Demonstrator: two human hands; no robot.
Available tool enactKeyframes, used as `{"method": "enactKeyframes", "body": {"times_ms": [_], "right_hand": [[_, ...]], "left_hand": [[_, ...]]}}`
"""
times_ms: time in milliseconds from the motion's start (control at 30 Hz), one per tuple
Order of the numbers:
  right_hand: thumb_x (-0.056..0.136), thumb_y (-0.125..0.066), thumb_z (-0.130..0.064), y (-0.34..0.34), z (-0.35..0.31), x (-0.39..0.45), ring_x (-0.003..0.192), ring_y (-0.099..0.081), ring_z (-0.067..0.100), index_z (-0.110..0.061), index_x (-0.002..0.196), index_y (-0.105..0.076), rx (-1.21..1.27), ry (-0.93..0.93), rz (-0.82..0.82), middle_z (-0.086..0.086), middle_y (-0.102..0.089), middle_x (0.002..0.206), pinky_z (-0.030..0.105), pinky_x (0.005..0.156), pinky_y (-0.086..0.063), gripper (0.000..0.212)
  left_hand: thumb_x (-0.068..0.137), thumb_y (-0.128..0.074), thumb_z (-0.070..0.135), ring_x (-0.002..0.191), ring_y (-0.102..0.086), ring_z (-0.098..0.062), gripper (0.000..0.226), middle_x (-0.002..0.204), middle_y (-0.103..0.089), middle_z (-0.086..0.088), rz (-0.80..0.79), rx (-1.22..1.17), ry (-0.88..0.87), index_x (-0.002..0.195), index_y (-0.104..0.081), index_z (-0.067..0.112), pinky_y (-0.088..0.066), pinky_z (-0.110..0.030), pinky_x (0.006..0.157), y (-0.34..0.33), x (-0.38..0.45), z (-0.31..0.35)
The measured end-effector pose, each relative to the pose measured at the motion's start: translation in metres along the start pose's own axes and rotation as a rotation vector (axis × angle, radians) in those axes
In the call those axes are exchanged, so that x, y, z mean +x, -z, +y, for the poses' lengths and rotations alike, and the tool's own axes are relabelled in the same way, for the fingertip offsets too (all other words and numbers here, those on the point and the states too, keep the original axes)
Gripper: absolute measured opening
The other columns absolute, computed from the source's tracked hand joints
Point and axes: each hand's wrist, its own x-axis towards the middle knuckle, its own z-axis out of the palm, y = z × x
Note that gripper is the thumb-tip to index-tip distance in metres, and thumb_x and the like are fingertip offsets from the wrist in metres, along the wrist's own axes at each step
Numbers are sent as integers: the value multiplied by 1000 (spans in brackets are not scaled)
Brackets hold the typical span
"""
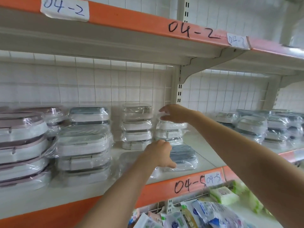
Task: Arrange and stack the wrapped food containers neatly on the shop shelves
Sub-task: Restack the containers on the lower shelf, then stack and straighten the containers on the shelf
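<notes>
Two hands (174, 113) reach stacks of perhaps four wrapped containers (136, 126).

On the white metal shelf with orange front edge (194, 140), four stacks of plastic-wrapped rectangular food containers sit left to right: pink-rimmed stack (21, 148), grey-rimmed stack (83, 152), then two smaller stacks behind (136, 127), (171, 130). A single blue-lidded wrapped container (182, 155) lies in front of the rightmost stack. Soft packets (213, 213) sit on the shelf below.

bright, even light | glare on plastic wrap (136, 112) | soft blur throughout (wide-angle bending at edges)
</notes>
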Motion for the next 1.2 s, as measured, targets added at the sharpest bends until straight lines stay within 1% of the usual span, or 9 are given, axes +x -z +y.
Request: {"method": "enactKeyframes", "body": {"times_ms": [100,200,267,367,467,700,900,1100,1200], "right_hand": [[99,-45,-28,-9,33,-34,122,-49,25,-8,131,-53,-62,-124,-102,10,-54,133,31,102,-34,38],[100,-44,-26,-24,66,-63,125,-47,22,-9,132,-53,-123,-185,-160,7,-54,136,24,98,-30,37],[99,-45,-27,-34,86,-82,126,-46,22,-11,133,-51,-143,-275,-183,6,-52,137,24,98,-32,38],[98,-47,-27,-40,101,-94,126,-46,22,-11,136,-48,-115,-325,-174,7,-51,138,28,103,-32,41],[96,-53,-24,-47,110,-102,124,-49,19,-11,136,-47,-33,-369,-197,5,-51,138,30,109,-31,43],[92,-48,2,-65,103,-100,128,-46,17,-8,139,-43,102,-411,-274,5,-46,143,25,106,-33,48],[89,-54,-9,-43,124,-100,130,-42,19,-13,139,-45,-112,-411,-110,4,-47,142,26,104,-30,51],[86,-48,-1,-4,165,-100,119,-46,22,-11,126,-57,-181,-394,55,8,-53,134,31,97,-38,43],[86,-49,1,4,196,-112,131,-38,22,-14,135,-49,-143,-405,85,4,-45,142,35,108,-31,52]], "left_hand": [[75,-73,44,91,-61,-27,42,96,-64,-13,-37,92,-21,66,-46,12,-39,-28,60,7,13,12],[71,-66,69,83,-60,-22,63,95,-64,-8,-130,148,-8,85,-57,8,-41,-27,61,12,29,20],[70,-62,74,93,-60,-23,69,105,-64,-9,-113,145,-55,89,-57,8,-45,-29,69,3,41,24],[72,-63,70,113,-52,-26,83,127,-54,-9,-62,53,-71,127,-49,9,-43,-32,82,-1,41,28],[73,-69,63,110,-56,-28,65,122,-59,-10,-121,36,-77,121,-61,19,-47,-34,88,-11,52,39],[66,-75,62,108,-55,-34,68,115,-58,-14,-179,105,-11,102,-60,6,-50,-51,91,-3,60,42],[61,-73,67,99,-60,-28,60,95,-60,-5,-130,174,3,78,-51,14,-53,-42,87,-13,63,30],[60,-76,64,93,-56,-20,66,109,-62,0,-157,153,87,102,-55,17,-47,-27,75,-6,68,37],[62,-76,61,97,-57,-19,70,108,-60,0,-239,148,142,113,-58,16,-48,-28,80,-2,74,44]]}}
